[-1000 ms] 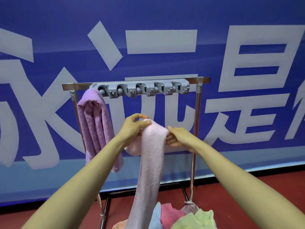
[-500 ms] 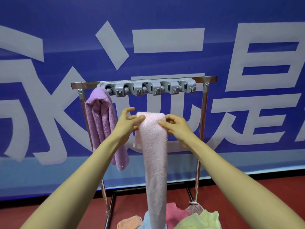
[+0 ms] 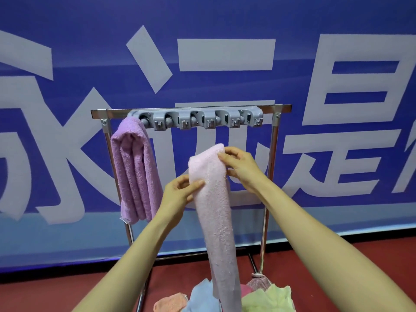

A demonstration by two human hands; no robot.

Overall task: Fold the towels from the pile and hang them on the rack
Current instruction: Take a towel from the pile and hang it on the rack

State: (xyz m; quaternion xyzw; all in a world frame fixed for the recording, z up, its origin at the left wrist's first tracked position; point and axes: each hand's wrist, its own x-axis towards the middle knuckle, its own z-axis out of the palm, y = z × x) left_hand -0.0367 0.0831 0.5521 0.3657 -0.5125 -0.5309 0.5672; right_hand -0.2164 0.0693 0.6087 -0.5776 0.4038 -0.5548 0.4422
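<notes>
Pale pink folded terry towel (image 3: 215, 206) held just below top bar of steel rack (image 3: 112, 112), tail hanging toward rack foot. Left hand (image 3: 177, 195) fingers pinch side edge; right hand (image 3: 242, 168) fingers pinch top fold. Likely soft, light, limp: grip top fold.

Left grip (image 3: 180, 194) low — right grip (image 3: 240, 170) higher

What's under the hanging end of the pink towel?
The pile: a blue towel, a peach towel and a light green towel show. The pink towel hides the pile's middle.
</notes>
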